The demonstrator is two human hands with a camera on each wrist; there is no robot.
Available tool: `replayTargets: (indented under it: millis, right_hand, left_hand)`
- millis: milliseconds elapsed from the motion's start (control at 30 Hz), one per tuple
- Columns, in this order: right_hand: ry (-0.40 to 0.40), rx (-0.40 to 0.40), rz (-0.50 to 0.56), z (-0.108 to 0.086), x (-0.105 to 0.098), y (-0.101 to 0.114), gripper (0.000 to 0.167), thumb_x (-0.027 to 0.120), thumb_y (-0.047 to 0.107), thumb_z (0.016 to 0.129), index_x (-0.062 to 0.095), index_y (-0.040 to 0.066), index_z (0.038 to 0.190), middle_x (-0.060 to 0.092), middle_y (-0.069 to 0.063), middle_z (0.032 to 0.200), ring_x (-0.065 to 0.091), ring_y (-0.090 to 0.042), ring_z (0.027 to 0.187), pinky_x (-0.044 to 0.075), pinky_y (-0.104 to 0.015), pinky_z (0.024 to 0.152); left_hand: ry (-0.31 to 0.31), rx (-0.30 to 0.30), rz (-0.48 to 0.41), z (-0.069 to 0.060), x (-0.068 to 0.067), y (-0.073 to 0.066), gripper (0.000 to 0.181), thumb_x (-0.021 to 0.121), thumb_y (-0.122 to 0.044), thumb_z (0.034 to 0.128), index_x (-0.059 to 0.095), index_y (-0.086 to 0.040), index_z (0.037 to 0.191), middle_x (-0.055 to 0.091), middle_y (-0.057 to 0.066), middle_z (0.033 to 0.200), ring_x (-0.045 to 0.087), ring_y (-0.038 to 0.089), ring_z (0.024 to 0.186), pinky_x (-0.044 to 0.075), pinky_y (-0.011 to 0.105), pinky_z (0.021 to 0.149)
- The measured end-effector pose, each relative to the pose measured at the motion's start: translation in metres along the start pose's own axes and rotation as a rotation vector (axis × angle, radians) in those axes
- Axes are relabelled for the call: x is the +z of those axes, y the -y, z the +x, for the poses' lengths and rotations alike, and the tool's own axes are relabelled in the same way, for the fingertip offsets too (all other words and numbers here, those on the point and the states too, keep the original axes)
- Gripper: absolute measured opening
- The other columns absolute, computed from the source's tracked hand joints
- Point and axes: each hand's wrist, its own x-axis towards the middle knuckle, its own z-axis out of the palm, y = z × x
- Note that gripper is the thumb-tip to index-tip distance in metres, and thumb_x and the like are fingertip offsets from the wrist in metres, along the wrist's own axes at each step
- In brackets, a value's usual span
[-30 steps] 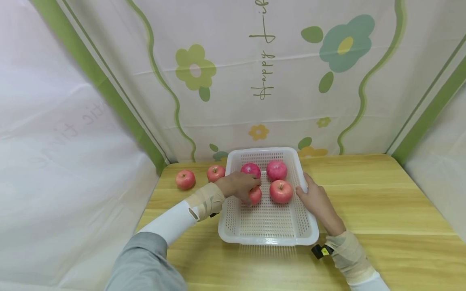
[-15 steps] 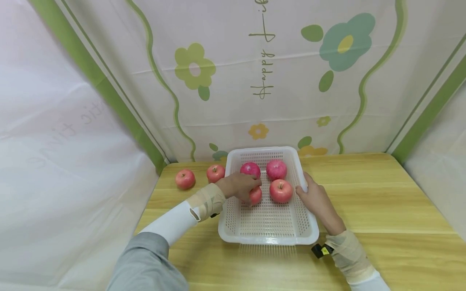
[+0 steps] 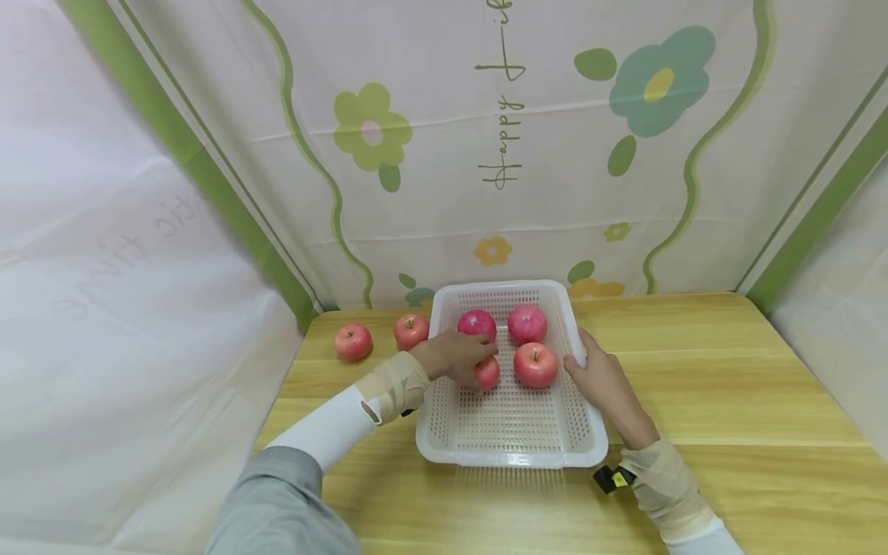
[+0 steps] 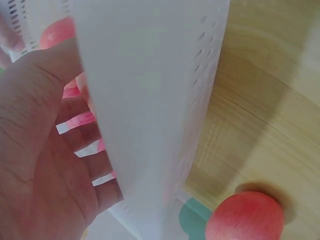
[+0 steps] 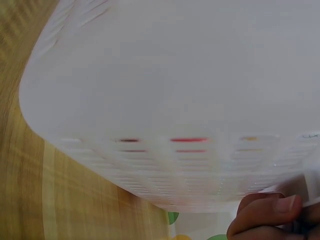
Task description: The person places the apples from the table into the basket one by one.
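In the head view, my left hand (image 3: 458, 356) reaches over the left rim of a white perforated plastic basket (image 3: 509, 460). Its thumb and fingers hold a red apple (image 3: 489, 375) inside, partly covered by the hand. The left wrist view shows that hand's thumb (image 4: 55, 60) and bent fingers behind the basket wall. My right hand (image 3: 605, 381) grips the basket's right rim, thumb on top; its fingers (image 5: 267, 212) curl under the rim in the right wrist view. Also in the basket are another red apple (image 3: 536, 365) and two deeper pink round fruits, one left (image 3: 476, 324), one right (image 3: 527, 324).
Two more red apples stand on the wooden table (image 3: 721, 401) left of the basket: one apple (image 3: 412, 331) close to its wall, another apple (image 3: 354, 342) farther left. A flower-printed cloth (image 3: 444, 169) rises behind the table, with white cloth at both sides.
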Motion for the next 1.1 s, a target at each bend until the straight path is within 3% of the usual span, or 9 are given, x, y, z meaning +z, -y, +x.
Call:
replayTargets:
  millis: [200, 400, 733, 933, 1100]
  right_hand:
    - [0.005, 0.012, -0.005, 0.000, 0.000, 0.000, 0.068, 0.052, 0.018, 0.109, 0.023, 0.004, 0.168, 0.060, -0.045, 0.133, 0.078, -0.046, 0.088, 0.065, -0.042, 0.055]
    - [0.006, 0.009, -0.003, 0.000, 0.000, -0.001, 0.068, 0.051, 0.019, 0.109, 0.022, 0.005, 0.168, 0.059, -0.046, 0.132, 0.079, -0.045, 0.087, 0.064, -0.042, 0.054]
    - [0.012, 0.010, -0.014, 0.002, 0.000, -0.001, 0.072, 0.052, 0.019, 0.109, 0.016, 0.000, 0.169, 0.057, -0.048, 0.133, 0.078, -0.048, 0.088, 0.065, -0.042, 0.054]
    - [0.016, 0.018, -0.019, 0.002, 0.000, -0.001, 0.073, 0.052, 0.020, 0.109, 0.016, 0.000, 0.169, 0.059, -0.048, 0.131, 0.079, -0.046, 0.085, 0.064, -0.042, 0.054]
    - [0.011, 0.017, -0.026, 0.003, 0.000, -0.002, 0.072, 0.052, 0.020, 0.109, 0.017, -0.001, 0.168, 0.059, -0.048, 0.130, 0.079, -0.045, 0.085, 0.064, -0.042, 0.054]
  left_hand:
    - [0.003, 0.004, -0.020, -0.002, -0.001, 0.000, 0.078, 0.083, -0.047, 0.0892, 0.051, -0.026, 0.157, 0.054, -0.002, 0.151, 0.063, 0.019, 0.099, 0.060, 0.035, 0.093]
    - [0.002, 0.006, -0.013, -0.003, -0.001, 0.001, 0.082, 0.082, -0.050, 0.0894, 0.048, -0.026, 0.161, 0.052, 0.000, 0.159, 0.065, 0.018, 0.103, 0.058, 0.038, 0.102]
    - [-0.012, 0.002, -0.063, -0.006, -0.007, 0.008, 0.074, 0.076, -0.049, 0.0936, 0.051, -0.023, 0.158, 0.052, -0.001, 0.160, 0.064, 0.016, 0.095, 0.060, 0.035, 0.094]
    - [-0.081, 0.045, -0.065, -0.011, -0.016, 0.014, 0.040, 0.070, -0.042, 0.0970, 0.063, -0.023, 0.131, 0.065, -0.001, 0.120, 0.057, 0.014, 0.084, 0.052, 0.031, 0.072]
    - [-0.131, 0.068, -0.119, -0.018, -0.029, 0.020, 0.024, 0.066, -0.035, 0.1014, 0.069, -0.019, 0.119, 0.059, -0.003, 0.097, 0.053, 0.014, 0.084, 0.045, 0.031, 0.069]
